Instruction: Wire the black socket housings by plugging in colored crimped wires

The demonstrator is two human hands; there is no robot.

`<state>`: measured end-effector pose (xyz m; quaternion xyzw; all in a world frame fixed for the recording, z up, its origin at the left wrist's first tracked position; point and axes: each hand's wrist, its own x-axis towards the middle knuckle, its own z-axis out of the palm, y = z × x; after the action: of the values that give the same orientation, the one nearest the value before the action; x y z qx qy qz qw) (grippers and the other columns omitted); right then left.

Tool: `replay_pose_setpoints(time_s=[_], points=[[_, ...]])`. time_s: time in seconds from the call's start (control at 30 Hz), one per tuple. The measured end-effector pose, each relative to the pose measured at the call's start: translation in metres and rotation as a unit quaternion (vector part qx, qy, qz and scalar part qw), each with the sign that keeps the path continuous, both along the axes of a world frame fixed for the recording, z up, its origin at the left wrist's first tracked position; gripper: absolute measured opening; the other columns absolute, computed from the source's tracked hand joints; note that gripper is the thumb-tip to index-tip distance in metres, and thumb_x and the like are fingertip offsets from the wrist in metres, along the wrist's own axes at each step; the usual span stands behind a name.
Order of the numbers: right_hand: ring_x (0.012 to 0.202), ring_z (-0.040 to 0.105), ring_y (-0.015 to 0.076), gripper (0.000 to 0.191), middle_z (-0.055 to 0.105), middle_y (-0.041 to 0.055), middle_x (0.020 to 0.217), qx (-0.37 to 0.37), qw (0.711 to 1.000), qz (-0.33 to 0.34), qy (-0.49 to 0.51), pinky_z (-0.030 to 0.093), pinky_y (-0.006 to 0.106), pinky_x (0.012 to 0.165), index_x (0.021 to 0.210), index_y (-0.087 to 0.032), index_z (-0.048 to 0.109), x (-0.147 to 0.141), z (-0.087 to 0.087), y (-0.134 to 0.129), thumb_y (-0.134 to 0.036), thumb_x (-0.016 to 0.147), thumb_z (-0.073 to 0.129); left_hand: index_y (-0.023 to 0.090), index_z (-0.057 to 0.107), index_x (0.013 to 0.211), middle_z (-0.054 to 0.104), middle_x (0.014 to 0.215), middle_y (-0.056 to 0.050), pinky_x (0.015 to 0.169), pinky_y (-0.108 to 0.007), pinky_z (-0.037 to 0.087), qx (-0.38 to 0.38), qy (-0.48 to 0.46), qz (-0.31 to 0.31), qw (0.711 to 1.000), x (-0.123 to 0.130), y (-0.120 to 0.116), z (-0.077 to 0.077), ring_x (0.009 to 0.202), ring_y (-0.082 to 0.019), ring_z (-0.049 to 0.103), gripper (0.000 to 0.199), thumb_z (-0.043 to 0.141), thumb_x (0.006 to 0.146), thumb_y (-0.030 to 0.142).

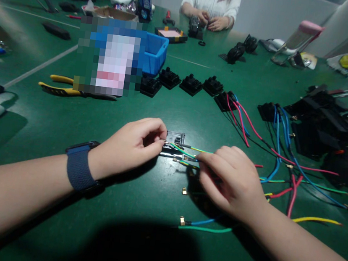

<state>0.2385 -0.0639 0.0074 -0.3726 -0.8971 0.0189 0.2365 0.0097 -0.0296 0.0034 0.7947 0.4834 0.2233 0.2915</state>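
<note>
2 bare hands meet at the middle of the frame over a green table (pixel 65 134). Between them sits a small black connector block (pixel 175 139), resting on the table just right of the left hand (pixel 130 146), which wears a dark blue wristband (pixel 79 165). Its thumb and forefinger are pinched at the block's left edge, on the end of a thin green-and-yellow wire (pixel 187 149); whether they also press the block cannot be told.

That wire runs level, left to right, from the block toward the right hand (pixel 228 179), which lies lower right of the block and is closed around the wire, fingertips pointing left. So the wire's long axis spans the gap between the 2 hands, and the left hand is the nearer one to the block.

Loose red, blue, green and yellow wires (pixel 282 177) spread to the right. A row of black blocks (pixel 192 84) sits above centre, yellow-handled pliers (pixel 59 84) at left, a blue bin (pixel 155 52) upper centre. 2 other people's hands work at the top edge.
</note>
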Motion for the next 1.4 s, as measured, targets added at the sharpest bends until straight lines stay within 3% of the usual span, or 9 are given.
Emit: replay_pose_setpoints(time_s=[1.4], points=[[0.063,0.043,0.0165,0.018,0.052,0.0050,0.064,-0.039,0.999,0.013,0.023,0.034,0.030,0.057,0.089,-0.009,0.063,-0.0003,-0.0034,0.0017,-0.015,0.084,0.047,0.018,0.051,0.080,0.051,0.074,0.003,0.064,-0.023,0.037,0.009,0.003,0.000,1.000,-0.0004,0.0002,0.0006,0.068,-0.011,0.048,0.006,0.047,0.083,0.021]])
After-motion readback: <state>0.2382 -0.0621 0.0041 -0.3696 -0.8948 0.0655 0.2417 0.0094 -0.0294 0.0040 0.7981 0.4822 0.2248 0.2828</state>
